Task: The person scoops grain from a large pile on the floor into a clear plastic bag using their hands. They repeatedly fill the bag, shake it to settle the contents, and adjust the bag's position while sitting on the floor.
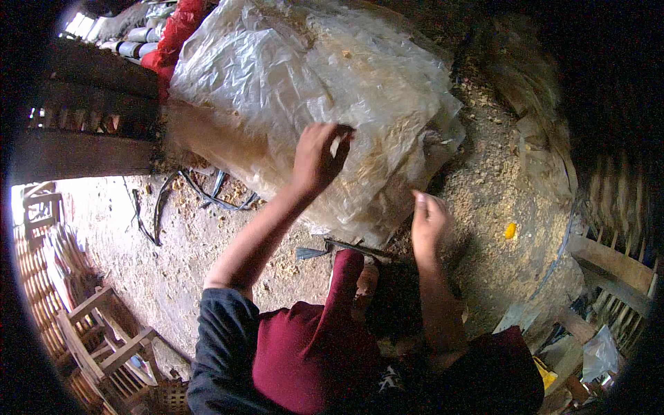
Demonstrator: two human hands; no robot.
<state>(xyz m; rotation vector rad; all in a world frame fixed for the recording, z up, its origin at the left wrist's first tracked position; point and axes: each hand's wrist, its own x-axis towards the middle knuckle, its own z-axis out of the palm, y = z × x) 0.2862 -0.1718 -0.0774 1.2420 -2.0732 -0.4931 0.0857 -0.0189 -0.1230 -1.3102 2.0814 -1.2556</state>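
Observation:
In front of me lies a large, crumpled sheet or sack of translucent plastic (316,83), dusted with tan crumbs. What it covers is not clear. My left hand (319,155) is over its middle, fingers curled towards the thumb with a gap inside the curl. Something dark is at those fingertips, possibly only shadow. Just off the plastic's near right corner, my right hand (429,223) is raised with its fingers bent and the thumb along them. It is slightly blurred, and I see nothing certain in it. A dark strip (358,248) lies below the plastic's near edge.
Tan crumbs cover the floor (487,181), with a yellow piece (510,231) at right. Dark strips (218,199) lie left of the plastic. Wooden beams (83,153) and a red plastic sheet (174,41) border the upper left. A wooden frame (104,332) stands lower left.

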